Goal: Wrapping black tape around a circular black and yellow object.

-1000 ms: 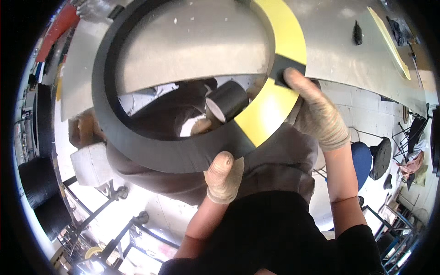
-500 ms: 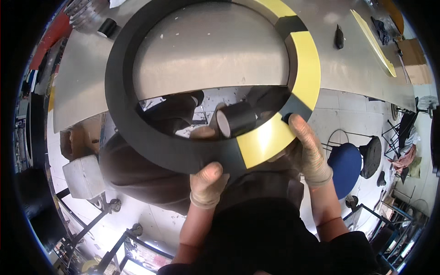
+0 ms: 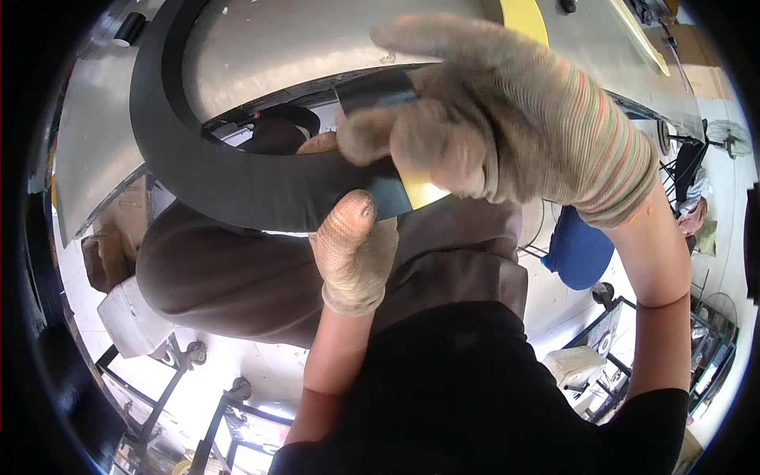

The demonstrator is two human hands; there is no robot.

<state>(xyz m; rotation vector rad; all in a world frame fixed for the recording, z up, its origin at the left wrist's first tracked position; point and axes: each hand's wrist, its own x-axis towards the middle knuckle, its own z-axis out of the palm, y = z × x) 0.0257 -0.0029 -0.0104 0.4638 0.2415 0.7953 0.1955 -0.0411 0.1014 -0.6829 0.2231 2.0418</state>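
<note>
A large flat ring, black with yellow stretches, tilts over my lap with its far part above the metal table. My left hand, in a knit glove, is closed on its near rim, thumb on top and fingertips showing inside the ring. Beside that thumb, a glossy dark band borders a yellow section. My right hand, also gloved, is raised over the ring's right side, one digit stretched out and the others bent, smeared by motion. Behind its fingers shows a black piece, seemingly the tape roll; whether the hand grips it is hidden.
The metal table lies ahead, with a small black roll at its left and a long yellow strip at its right. A blue stool stands at right. Wheeled frames and a pale block are at lower left.
My right hand has left the ring's right rim and risen leftward over it. The ring has shifted left and away from me, my left hand still on it. The tape roll is now mostly covered.
</note>
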